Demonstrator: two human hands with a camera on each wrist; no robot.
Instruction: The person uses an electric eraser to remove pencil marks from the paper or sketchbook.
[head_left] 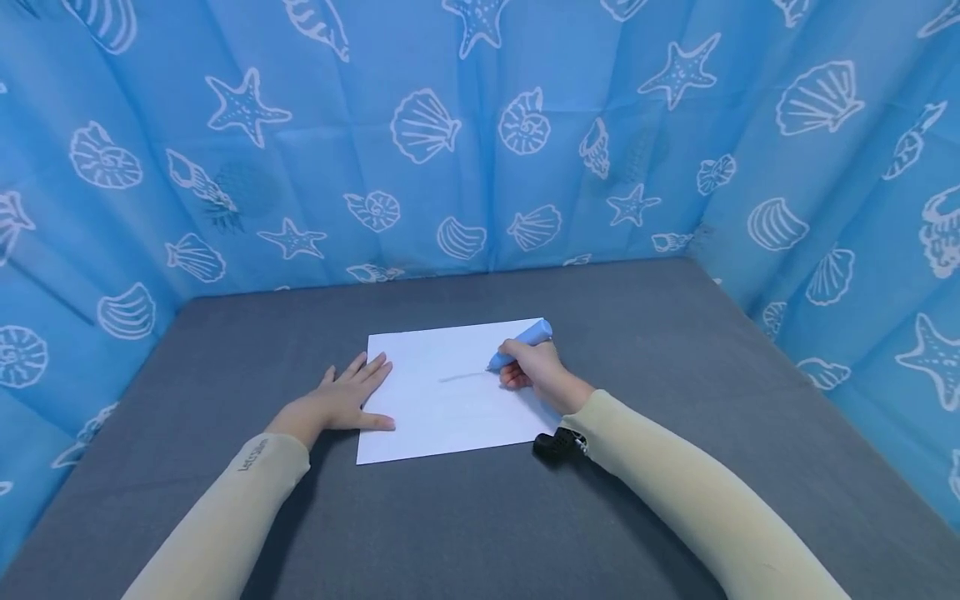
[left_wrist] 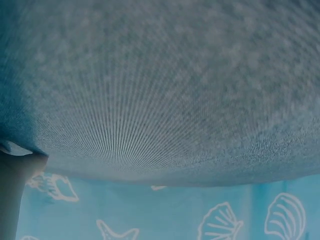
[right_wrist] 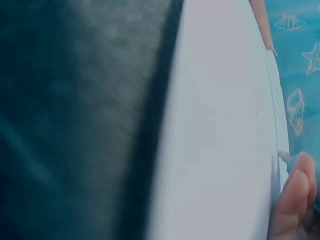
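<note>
A white sheet of paper point(head_left: 435, 417) lies on the grey cloth. Fingers spread, my left hand point(head_left: 348, 402) rests across its left edge; in the left wrist view only a dark part of that hand point(left_wrist: 20, 167) shows at the left border. My right hand point(head_left: 542, 368) grips a thick light blue pen point(head_left: 534, 333), slanted, its tip down at the paper. A faint grey line point(head_left: 461, 377) runs leftward from near the tip. In the right wrist view, curled fingers point(right_wrist: 292, 200) hold the pen tip point(right_wrist: 284, 156) beside the paper point(right_wrist: 220, 120).
Grey cloth point(head_left: 435, 525) covers the table. Behind and at both sides hangs a blue curtain point(head_left: 337, 142) with white shells and starfish. A small black device point(head_left: 555, 447) sits at my right wrist, by the paper's lower right corner.
</note>
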